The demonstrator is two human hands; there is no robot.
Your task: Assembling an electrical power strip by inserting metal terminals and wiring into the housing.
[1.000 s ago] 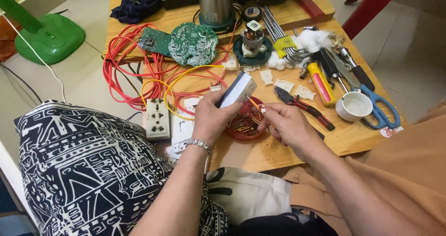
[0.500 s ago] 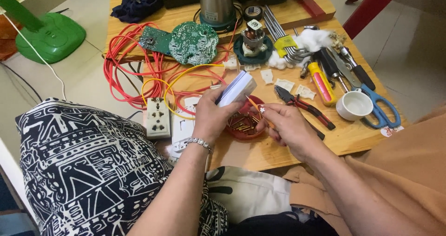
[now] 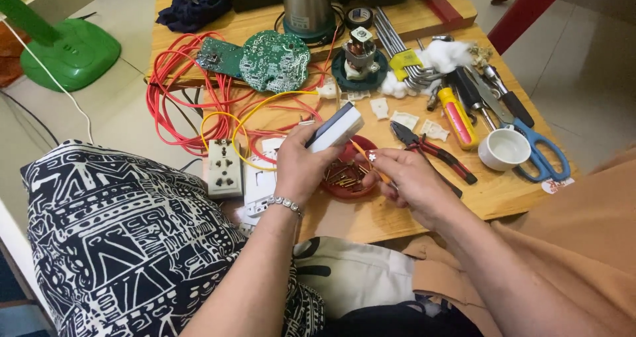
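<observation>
While the patterned cloth [image 3: 112, 244] fills the near left corner, the left hand [image 3: 299, 167] rises over the near edge of the bench [image 3: 371, 218], a bead bracelet [image 3: 286, 204] on its wrist. That hand is clamped on a small white and dark block [image 3: 336, 127], thumb along one side, fingers behind, the block tilted up to the right. The right hand [image 3: 405, 180] sits just beside it, fingers pinched together on a thin orange-handled tool [image 3: 368, 160] whose shaft slants up toward the block. I cannot tell whether the tip touches the block.

Between and just under the two hands lies a red dish [image 3: 347, 176] of small brass screws. To the left of the left hand a white socket strip [image 3: 224, 168] lies flat, with a white plate [image 3: 260, 184] just beside it. To the right of the right hand rest red-handled pliers [image 3: 432, 150], then a white cup [image 3: 504, 149] and blue-handled scissors [image 3: 542, 153] near the right edge.

Farther back, a yellow wire [image 3: 265, 106] loops over a tangle of red wires [image 3: 179, 105] on the left part of the bench. A yellow and red screwdriver [image 3: 456, 117] lies mid-right, beside small white plastic pieces. Beyond these sit a round green circuit board [image 3: 274, 61], a small motor [image 3: 360, 52] on a dark green round base, and a set of hex keys [image 3: 397, 42] in a yellow holder next to white cotton [image 3: 442, 55]. At the far edge stands a steel kettle [image 3: 307, 9], with a dark blue cloth [image 3: 196, 5] to its left. A green fan base [image 3: 69, 52] stands on the floor at far left.
</observation>
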